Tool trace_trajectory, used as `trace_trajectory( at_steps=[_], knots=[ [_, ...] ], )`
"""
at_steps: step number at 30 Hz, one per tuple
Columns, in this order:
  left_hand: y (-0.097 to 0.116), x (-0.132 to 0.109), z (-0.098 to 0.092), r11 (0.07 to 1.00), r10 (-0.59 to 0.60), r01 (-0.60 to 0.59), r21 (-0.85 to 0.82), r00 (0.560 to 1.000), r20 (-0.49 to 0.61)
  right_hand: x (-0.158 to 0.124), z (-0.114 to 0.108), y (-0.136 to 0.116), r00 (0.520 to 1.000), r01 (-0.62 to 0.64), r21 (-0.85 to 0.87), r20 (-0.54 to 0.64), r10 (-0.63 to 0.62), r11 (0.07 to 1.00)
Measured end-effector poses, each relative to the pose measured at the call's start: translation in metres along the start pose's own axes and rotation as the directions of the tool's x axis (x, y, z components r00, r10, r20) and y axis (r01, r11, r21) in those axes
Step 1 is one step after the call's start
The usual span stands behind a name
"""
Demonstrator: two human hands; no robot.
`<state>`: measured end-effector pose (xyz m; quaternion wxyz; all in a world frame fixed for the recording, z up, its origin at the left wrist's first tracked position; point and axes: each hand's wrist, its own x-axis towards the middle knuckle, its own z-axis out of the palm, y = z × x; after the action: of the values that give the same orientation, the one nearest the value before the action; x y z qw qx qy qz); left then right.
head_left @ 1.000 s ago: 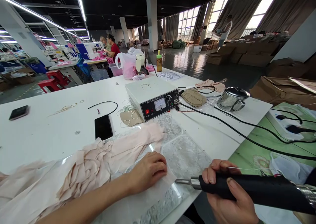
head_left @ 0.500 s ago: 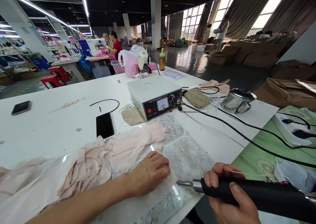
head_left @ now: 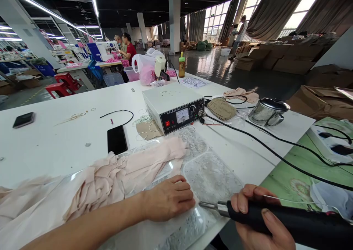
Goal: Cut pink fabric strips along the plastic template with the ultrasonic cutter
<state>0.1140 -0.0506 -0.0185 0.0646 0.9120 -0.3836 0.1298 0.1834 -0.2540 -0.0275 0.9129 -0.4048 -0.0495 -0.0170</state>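
Observation:
My left hand has its fingers curled down on a thin pale pink fabric piece lying on a clear, scuffed plastic sheet. My right hand is wrapped round the black body of an ultrasonic welding gun. Its metal tip points left and reaches the fabric edge just beside my left fingers; contact is too small to tell. More pink fabric pieces lie in a rumpled pile beyond my left forearm. What sits under my left fingertips is hidden.
A control box with a meter stands mid-table, a black cable running from it. Nearby are a phone, scissors, brown card patterns and a lidded metal cup. A power strip lies at right. People work farther back.
My left hand has shifted slightly right and down on the fabric. The right hand and the welding gun have moved a little right and down too. A person in the background has moved left.

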Motion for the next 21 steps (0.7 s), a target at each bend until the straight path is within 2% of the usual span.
trace_trajectory(
  at_steps=[13,21],
  knots=[
    [-0.0016,-0.0024,0.0044,1.000,-0.008,0.008,0.005,0.999,-0.045,0.0003,0.0002,-0.0049,0.999,-0.007,-0.009,0.053,0.008,1.000],
    [-0.0015,-0.0028,0.0060,1.000,-0.018,0.018,0.007,0.998,-0.054,0.0005,0.0008,-0.0018,0.999,-0.016,-0.017,0.028,0.017,1.000]
  ],
)
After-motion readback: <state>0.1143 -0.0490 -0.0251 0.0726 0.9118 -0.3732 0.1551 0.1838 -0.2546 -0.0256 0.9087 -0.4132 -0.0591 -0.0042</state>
